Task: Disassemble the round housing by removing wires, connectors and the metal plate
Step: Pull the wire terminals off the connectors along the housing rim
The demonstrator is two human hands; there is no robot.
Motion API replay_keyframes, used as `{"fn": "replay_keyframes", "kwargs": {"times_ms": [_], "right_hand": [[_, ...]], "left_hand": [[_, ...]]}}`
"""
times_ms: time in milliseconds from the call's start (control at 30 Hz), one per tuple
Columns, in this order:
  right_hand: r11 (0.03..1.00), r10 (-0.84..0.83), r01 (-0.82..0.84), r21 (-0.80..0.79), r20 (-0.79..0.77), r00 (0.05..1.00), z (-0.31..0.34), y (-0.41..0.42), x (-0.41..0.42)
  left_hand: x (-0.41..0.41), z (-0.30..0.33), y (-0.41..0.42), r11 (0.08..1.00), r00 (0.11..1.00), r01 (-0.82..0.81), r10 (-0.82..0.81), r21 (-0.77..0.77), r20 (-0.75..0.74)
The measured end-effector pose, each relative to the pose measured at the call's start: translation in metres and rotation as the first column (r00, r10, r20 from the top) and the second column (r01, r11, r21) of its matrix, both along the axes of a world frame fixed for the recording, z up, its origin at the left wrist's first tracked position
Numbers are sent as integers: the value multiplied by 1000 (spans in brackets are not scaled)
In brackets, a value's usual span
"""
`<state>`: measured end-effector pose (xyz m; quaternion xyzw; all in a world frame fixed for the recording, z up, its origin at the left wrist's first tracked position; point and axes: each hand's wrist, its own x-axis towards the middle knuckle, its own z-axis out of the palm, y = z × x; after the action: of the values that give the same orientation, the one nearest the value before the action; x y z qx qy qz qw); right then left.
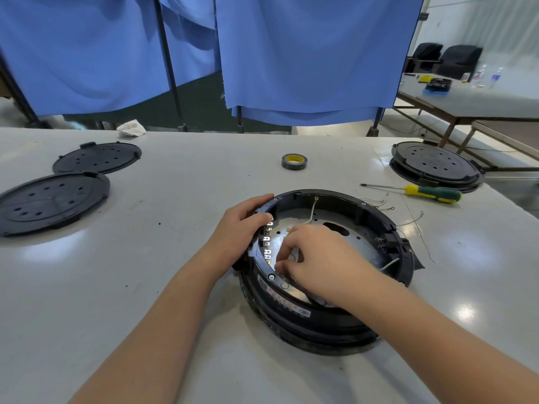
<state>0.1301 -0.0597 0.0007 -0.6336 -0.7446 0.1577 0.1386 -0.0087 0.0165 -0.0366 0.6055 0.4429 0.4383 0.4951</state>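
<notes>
We steadied the round housing, near the counter's front edge, left hand clenched on its rim; right hand pinched a connector inside. Yanking risked snapping a wire.

You are working under bright, even overhead light that is bouncing off the glossy table in soft white patches, strongest to the left and right of the round housing. Only faint shadows are falling under your forearms. Glare is washing out the metal plate and the connectors on the inner wall. The wide lens is bending the table edge and the blue curtains, and the far right background is looking soft and overexposed.
</notes>
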Motion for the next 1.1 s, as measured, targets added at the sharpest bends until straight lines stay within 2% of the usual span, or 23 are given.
{"fn": "replay_keyframes", "kwargs": {"times_ms": [200,300,367,500,633,833,900,1100], "right_hand": [[997,-29,26,74,27,999,9,-1,3],[992,-6,17,122,-95,995,24,-4,9],[987,15,24,156,-246,969,36,-4,11],[975,48,86,206,-570,820,59,-1,16],[964,8,171,205,-662,749,77,6,28],[938,-63,314,143,-825,562,98,16,62],[928,-75,340,154,-816,574,103,19,72],[890,-60,331,313,-639,767,114,30,94]], "left_hand": [[-1,-1,-1,1000,1000,5,-5,-12,-9],[-2,0,0,1000,1000,11,-11,-14,-12],[-2,1,-1,1000,1000,22,-22,-13,-15],[-2,0,-3,1000,1000,20,-21,-17,-8],[-2,0,-2,999,1000,15,-15,-39,-2],[-3,3,-3,998,1000,15,-16,-55,-20],[-3,4,-4,996,1000,20,-21,-81,-3],[-6,8,-8,995,1000,-7,7,-100,2]]}}
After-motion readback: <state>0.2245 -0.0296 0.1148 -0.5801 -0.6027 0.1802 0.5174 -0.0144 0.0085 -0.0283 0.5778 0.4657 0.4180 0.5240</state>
